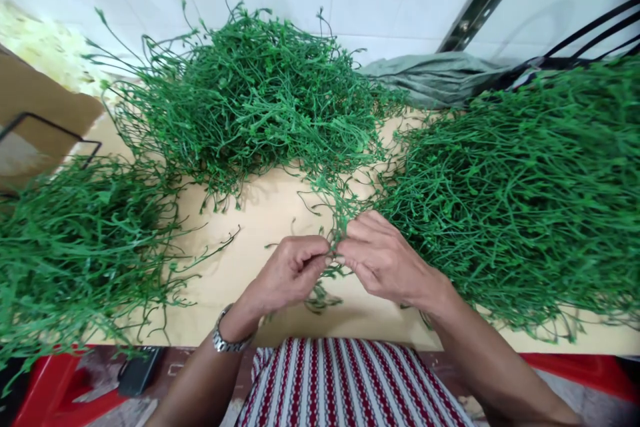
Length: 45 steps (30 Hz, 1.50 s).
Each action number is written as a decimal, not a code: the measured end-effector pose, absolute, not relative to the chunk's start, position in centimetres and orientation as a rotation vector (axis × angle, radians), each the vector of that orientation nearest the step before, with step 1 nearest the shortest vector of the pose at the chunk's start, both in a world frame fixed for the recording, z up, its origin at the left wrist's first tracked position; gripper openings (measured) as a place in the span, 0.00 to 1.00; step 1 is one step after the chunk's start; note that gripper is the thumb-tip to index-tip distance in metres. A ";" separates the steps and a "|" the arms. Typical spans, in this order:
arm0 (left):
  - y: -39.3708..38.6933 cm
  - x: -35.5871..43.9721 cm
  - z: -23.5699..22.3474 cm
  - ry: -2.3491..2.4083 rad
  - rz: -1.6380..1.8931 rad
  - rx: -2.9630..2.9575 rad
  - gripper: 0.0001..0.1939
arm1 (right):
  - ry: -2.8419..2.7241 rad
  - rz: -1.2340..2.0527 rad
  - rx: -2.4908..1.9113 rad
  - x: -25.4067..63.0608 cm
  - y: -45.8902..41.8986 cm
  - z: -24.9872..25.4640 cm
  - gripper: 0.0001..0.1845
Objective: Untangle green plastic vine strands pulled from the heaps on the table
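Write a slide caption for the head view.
Left hand and right hand pinch green stems over a tan table, among three large heaps of greens.

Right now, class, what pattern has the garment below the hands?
The garment has red and white stripes; head view.

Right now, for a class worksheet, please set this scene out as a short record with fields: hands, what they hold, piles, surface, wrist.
Left hand: left hand, fingertips pinched
Right hand: right hand, fingertips pinched close to the left's
Held: thin green stems
Piles: left pile, back pile and right pile, all green stems
Surface: pale tabletop, loose stems between the piles
Left wrist: metal band
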State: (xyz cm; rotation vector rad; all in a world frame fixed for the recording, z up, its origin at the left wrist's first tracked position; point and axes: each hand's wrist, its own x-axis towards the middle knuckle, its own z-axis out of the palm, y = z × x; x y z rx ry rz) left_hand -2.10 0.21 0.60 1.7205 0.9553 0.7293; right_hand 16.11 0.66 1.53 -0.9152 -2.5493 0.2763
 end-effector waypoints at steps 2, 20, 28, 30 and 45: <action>0.2 -2.6 0.9 0.839 0.654 1.796 0.15 | -2.585 0.345 -0.806 16.3 0.6 2.1 0.13; 0.6 -1.4 2.3 0.539 0.693 1.949 0.16 | -2.469 0.331 -0.713 18.4 0.0 4.4 0.12; 3.9 -0.3 2.9 0.818 0.557 1.629 0.14 | -2.407 0.405 -1.000 18.2 1.6 2.9 0.10; 4.3 -0.2 3.0 0.839 0.557 1.691 0.13 | -2.394 0.432 -1.067 17.7 1.6 2.6 0.10; 4.0 -1.0 3.1 0.716 0.358 1.726 0.15 | -2.401 0.669 -1.003 17.2 1.1 2.4 0.12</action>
